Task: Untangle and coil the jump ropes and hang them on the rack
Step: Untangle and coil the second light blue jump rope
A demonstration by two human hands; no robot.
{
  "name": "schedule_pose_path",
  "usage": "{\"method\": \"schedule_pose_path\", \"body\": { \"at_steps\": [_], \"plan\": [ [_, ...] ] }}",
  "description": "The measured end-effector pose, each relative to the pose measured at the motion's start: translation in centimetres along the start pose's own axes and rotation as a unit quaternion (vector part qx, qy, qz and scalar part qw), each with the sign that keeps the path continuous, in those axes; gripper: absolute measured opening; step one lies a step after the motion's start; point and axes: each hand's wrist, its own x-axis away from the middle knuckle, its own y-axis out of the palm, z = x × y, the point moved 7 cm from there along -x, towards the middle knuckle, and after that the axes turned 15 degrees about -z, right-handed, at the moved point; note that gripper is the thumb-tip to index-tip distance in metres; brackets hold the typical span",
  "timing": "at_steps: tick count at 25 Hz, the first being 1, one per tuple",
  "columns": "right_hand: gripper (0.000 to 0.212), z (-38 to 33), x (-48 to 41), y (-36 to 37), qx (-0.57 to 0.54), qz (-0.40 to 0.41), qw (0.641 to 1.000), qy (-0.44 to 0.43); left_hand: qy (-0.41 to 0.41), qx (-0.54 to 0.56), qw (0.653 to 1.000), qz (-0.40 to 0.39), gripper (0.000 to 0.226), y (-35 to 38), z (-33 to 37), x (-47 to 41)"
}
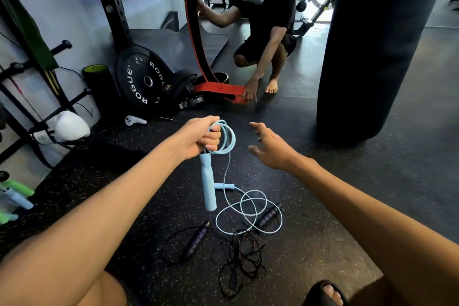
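Note:
My left hand (pixel 202 139) grips a small coil of the light blue jump rope (pixel 227 135), and one blue handle (pixel 208 181) hangs down from the fist. From there the cord drops to loose loops (pixel 248 211) on the floor, where the second blue handle (pixel 224 186) lies. Apart from the rope, my right hand (pixel 270 148) hovers to the right of the coil with fingers spread and holds nothing. A black jump rope lies tangled (pixel 242 261) nearer to me, with its two dark handles (pixel 196 241) (pixel 269 213) on the floor. One of those handles lies across the blue loops.
A black peg rack (pixel 37 77) stands at the left with a green band hanging on it. A Rogue weight plate (pixel 144 79) leans against an upright. Another person (pixel 268 22) crouches ahead with a red and black belt. A heavy punching bag (pixel 372 45) hangs at right.

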Motion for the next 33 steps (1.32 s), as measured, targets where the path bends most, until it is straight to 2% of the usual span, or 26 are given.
{"method": "schedule_pose_path", "body": {
  "at_steps": [3,7,8,10,13,17,20,23,25,27,29,33],
  "plan": [
    [0.068,-1.7,0.1,0.9,0.007,0.005,0.998,-0.059,-0.026,-0.017,0.998,-0.059,0.045,1.8,-0.8,-0.1],
    [0.019,-1.9,-0.5,1.1,0.000,0.024,0.996,-0.086,-0.037,-0.025,0.993,-0.105,0.049,3.1,-0.9,0.0],
    [0.015,-1.7,-0.7,1.2,-0.023,0.018,0.996,-0.082,-0.027,-0.014,0.993,-0.115,0.049,3.3,-0.6,0.1],
    [0.019,-1.5,-0.6,1.7,-0.085,-0.017,0.994,-0.070,0.011,0.030,0.991,-0.128,0.046,3.6,0.2,0.2],
    [0.021,-2.0,0.1,3.3,-0.127,-0.096,0.986,-0.049,0.094,0.119,0.984,-0.098,0.038,2.9,1.7,0.0],
    [0.017,-2.7,1.2,5.0,-0.149,-0.170,0.973,-0.043,0.196,0.194,0.961,-0.003,0.034,0.4,3.1,-0.4],
    [0.016,-3.3,1.4,4.8,-0.154,-0.166,0.971,-0.070,0.255,0.114,0.954,0.110,0.031,-2.1,3.3,-0.2],
    [0.012,-4.1,1.6,3.1,-0.093,-0.095,0.984,-0.117,0.251,-0.078,0.936,0.236,0.028,-4.2,3.1,0.6],
    [0.012,-5.0,1.9,1.7,-0.049,-0.033,0.987,-0.153,0.228,-0.207,0.910,0.279,0.026,-4.4,3.1,1.1],
    [0.011,-5.8,2.4,0.7,-0.026,0.021,0.982,-0.185,0.204,-0.303,0.890,0.272,0.024,-3.7,3.2,1.2],
    [0.012,-6.3,2.8,-0.2,-0.030,0.063,0.976,-0.208,0.168,-0.371,0.883,0.233,0.023,-2.3,2.7,0.7],
    [0.010,-5.9,3.4,-2.1,-0.065,0.139,0.966,-0.210,0.065,-0.399,0.909,0.101,0.031,0.2,0.6,-0.5]
  ]
}}
